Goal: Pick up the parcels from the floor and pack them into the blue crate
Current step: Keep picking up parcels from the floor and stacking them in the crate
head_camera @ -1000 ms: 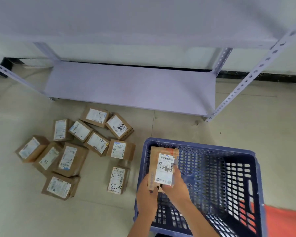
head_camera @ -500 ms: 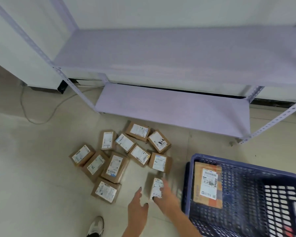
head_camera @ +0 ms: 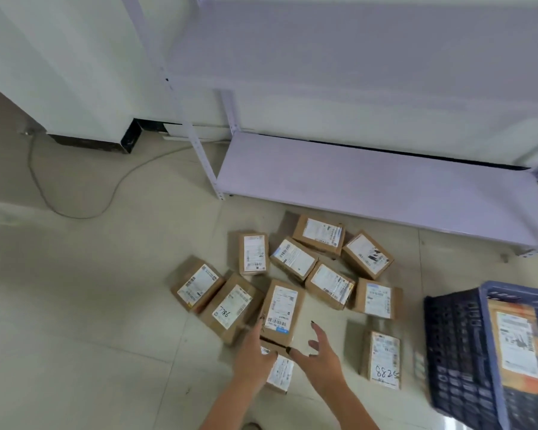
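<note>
Several brown cardboard parcels with white labels lie clustered on the tiled floor. My left hand (head_camera: 255, 358) rests against the lower left edge of one upright parcel (head_camera: 280, 308) and partly covers another parcel (head_camera: 280, 372) beneath it. My right hand (head_camera: 319, 356) hovers just right of that parcel, fingers spread, holding nothing. A parcel marked 8825 (head_camera: 382, 358) lies to the right. The blue crate (head_camera: 460, 352) stands at the right edge with one parcel (head_camera: 516, 339) leaning inside it.
A white metal shelf unit (head_camera: 370, 181) stands behind the parcels, its lowest shelf near the floor. A grey cable (head_camera: 75, 209) trails over the floor at the left. A white cabinet (head_camera: 59, 72) stands at the back left.
The view has swung left, so the crate now sits at the right edge. Both hands have moved from the 8825 parcel to the parcels at the cluster's front.
</note>
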